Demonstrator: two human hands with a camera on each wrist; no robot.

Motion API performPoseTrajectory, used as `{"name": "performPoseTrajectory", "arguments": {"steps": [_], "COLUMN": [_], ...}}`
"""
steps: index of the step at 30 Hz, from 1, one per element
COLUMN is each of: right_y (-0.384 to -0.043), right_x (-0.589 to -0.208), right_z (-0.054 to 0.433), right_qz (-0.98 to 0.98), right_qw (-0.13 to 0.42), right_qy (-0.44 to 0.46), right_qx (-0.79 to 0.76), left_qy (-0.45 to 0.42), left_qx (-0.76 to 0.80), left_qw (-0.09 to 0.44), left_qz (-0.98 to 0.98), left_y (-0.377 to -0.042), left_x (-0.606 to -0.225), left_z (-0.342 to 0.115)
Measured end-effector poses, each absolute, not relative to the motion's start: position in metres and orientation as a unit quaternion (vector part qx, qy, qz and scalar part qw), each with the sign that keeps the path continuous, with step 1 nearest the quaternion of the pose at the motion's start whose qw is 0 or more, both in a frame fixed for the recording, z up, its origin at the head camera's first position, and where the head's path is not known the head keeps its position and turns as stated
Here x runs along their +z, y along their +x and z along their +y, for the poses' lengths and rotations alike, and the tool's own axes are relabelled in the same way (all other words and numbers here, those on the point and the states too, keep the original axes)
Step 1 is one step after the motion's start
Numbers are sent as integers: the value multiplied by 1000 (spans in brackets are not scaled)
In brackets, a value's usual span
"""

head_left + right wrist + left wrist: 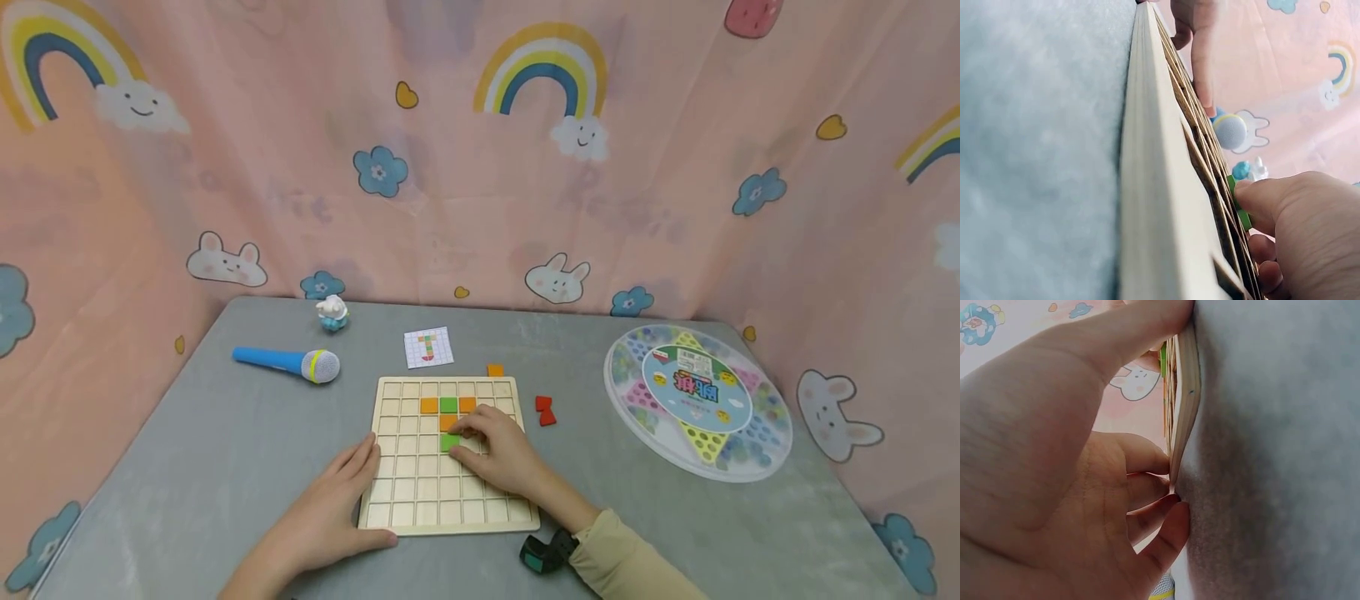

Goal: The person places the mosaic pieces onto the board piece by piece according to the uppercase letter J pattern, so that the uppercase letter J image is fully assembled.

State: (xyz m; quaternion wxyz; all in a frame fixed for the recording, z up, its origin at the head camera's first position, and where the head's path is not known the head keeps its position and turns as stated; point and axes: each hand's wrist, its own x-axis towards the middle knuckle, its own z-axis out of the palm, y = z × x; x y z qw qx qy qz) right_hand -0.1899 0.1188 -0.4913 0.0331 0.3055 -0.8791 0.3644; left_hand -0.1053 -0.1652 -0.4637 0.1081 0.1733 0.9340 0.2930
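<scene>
A wooden grid board (408, 492) lies flat on the table. In its upper part sit a green square tile (448, 405), an orange tile (429, 406) to its left, another to its right, and an orange tile (447, 423) below. My right hand (498, 450) reaches over the board and pinches a green tile (1242, 209) between thumb and index finger, just under that column. My left hand (326, 508) steadies the board's near left corner, fingers loosely extended along the left edge and thumb by the front edge.
A pattern card (429, 347) lies behind the board, near a loose orange tile (495, 370). Red pieces (547, 416) lie to the right. Farther out are a round game box (697, 404), a blue toy microphone (285, 362) and a small figurine (332, 312).
</scene>
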Motion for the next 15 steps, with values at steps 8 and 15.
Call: {"name": "performPoseTrajectory", "arguments": {"steps": [8, 15], "right_y": [-191, -189], "right_x": [-486, -487], "right_z": [119, 118], "right_qz": [-884, -881], "right_qw": [20, 18], "right_qy": [298, 296], "right_qx": [361, 368], "left_qy": [179, 181], "left_qx": [286, 285], "left_qw": [108, 106], "left_qz": [935, 935], "left_y": [-106, -105], "left_x": [-461, -462], "left_z": [-165, -166]}}
